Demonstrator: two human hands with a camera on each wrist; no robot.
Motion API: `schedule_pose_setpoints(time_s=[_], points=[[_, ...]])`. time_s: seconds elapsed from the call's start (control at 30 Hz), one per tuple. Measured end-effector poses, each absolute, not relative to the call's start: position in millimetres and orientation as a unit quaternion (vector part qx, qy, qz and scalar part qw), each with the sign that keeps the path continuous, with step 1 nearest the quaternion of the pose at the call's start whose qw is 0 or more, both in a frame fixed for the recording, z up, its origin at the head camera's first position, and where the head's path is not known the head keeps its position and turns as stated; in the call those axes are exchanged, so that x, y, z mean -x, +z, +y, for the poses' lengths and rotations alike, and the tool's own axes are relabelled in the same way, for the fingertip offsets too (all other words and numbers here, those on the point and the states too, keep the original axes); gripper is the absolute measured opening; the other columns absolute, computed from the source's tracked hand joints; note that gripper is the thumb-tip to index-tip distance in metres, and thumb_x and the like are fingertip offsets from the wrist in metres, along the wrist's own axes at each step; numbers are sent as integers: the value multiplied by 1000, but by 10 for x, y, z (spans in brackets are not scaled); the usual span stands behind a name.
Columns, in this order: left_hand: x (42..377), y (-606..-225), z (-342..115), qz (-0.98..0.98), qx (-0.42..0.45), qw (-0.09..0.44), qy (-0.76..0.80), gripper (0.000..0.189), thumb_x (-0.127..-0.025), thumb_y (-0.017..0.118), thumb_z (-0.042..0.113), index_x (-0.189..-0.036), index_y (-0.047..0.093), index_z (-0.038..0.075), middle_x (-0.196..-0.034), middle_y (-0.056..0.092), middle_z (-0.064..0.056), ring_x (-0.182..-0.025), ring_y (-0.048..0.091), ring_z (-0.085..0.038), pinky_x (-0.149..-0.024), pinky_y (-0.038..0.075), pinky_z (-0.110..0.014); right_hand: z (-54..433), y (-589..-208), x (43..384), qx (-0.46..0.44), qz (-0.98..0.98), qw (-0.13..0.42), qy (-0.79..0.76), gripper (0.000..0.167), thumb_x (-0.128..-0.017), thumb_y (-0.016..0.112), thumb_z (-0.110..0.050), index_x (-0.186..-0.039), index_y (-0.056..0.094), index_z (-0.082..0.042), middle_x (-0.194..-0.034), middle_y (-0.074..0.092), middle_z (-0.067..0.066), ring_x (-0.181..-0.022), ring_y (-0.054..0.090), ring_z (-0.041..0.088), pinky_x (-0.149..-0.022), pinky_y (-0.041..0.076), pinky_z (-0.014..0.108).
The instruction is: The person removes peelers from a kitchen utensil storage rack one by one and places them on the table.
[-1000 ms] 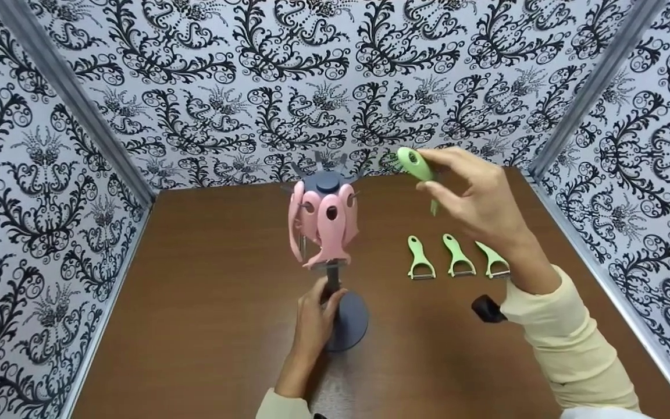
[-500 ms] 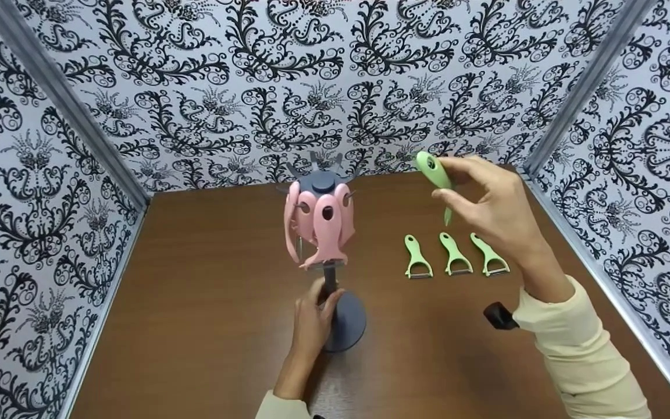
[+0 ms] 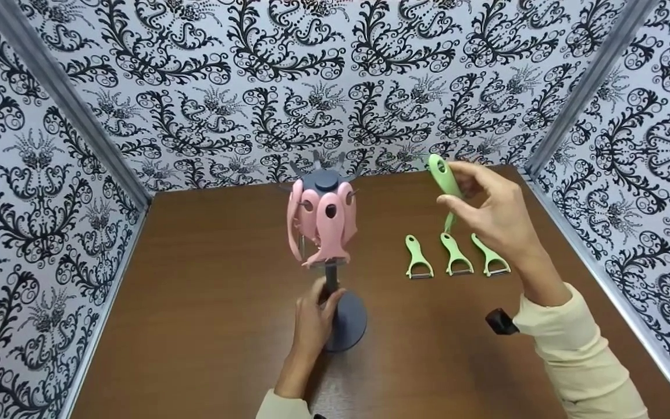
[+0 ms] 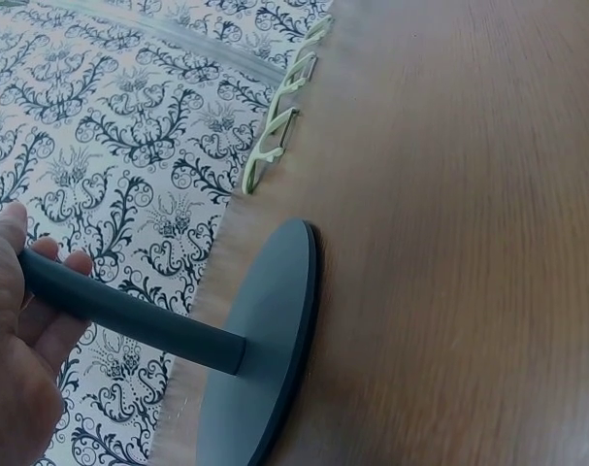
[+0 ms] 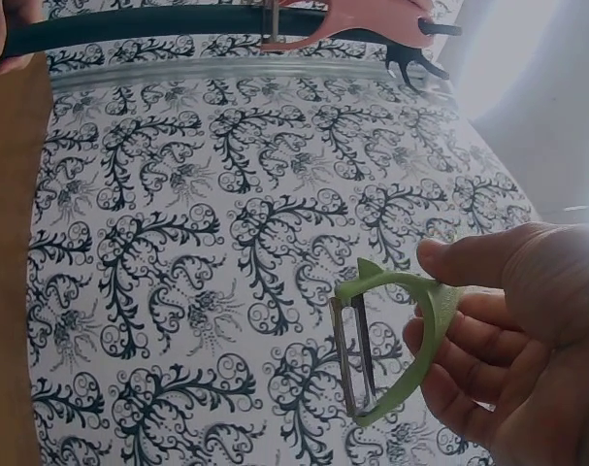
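Note:
My left hand (image 3: 313, 320) grips the dark post of a utensil stand (image 3: 351, 326), above its round base. In the left wrist view the fingers curl round the post (image 4: 148, 320). Several pink peelers (image 3: 330, 230) hang by their handle holes from hooks around the top of the stand; some rear hooks look bare. To the right, my right hand (image 3: 498, 215) pinches a green peeler (image 3: 444, 177) in the air, hole end up. The right wrist view shows the blade end of that green peeler (image 5: 410, 383) pointing away from the palm.
Below the right hand, three green peelers lie in a row on the brown table (image 3: 207, 326): a left one (image 3: 418, 259), a middle one (image 3: 456, 256) and a right one (image 3: 489, 256). Patterned walls (image 3: 288, 87) enclose the table at the back and sides.
My right hand has moved to the right and slightly down with the green peeler, away from the stand. The left hand keeps its grip on the post.

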State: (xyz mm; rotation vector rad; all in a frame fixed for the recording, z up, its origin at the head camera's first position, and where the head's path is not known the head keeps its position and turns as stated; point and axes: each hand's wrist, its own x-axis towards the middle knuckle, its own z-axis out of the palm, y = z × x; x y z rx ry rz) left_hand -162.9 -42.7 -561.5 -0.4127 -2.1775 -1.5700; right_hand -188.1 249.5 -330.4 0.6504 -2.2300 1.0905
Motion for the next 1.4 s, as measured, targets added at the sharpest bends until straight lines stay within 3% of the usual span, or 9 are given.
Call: schedule_pose_setpoints(time_s=[0.2, 0.5, 0.93, 1.2, 1.4], points=[[1628, -5620, -422, -787, 141, 205, -565, 19, -98, 72, 26, -109, 69, 10, -100, 78, -6, -98, 75, -25, -86, 59, -46, 2491, -3412, 1931, -215, -832, 271, 433, 50, -82, 85, 3, -129, 67, 4, -95, 73, 10, -77, 63, 12, -69, 53, 16], [1649, -5617, -418, -770, 154, 206, -583, 16, -97, 72, 19, -105, 69, 6, -96, 76, -6, -95, 75, -31, -86, 60, -40, 2445, -3533, 2007, -161, -840, 262, 448, 44, -84, 85, 0, -125, 69, 2, -93, 74, 12, -73, 63, 10, -67, 51, 14], [1646, -5613, -404, -783, 134, 207, -572, 15, -96, 74, 18, -104, 70, 6, -96, 76, -7, -94, 75, -24, -84, 60, -37, 2393, -3714, 2132, -121, -861, 233, 435, 40, -84, 86, -2, -120, 71, 4, -89, 73, 13, -73, 62, 10, -69, 50, 13], [1661, -5632, -404, -778, 135, 204, -579, 19, -96, 73, 22, -105, 70, 5, -97, 76, -14, -95, 75, -26, -83, 60, -45, 2347, -3803, 2188, -93, -877, 197, 428, 40, -86, 85, -9, -121, 70, 4, -90, 74, 13, -76, 65, 18, -66, 50, 14], [1660, -5643, -409, -780, 140, 206, -574, 21, -97, 73, 22, -106, 70, 4, -95, 76, -7, -94, 76, -25, -84, 60, -44, 2324, -3876, 2225, -78, -889, 173, 416, 42, -86, 85, -11, -122, 69, 5, -91, 74, 14, -79, 65, 22, -67, 49, 16]])
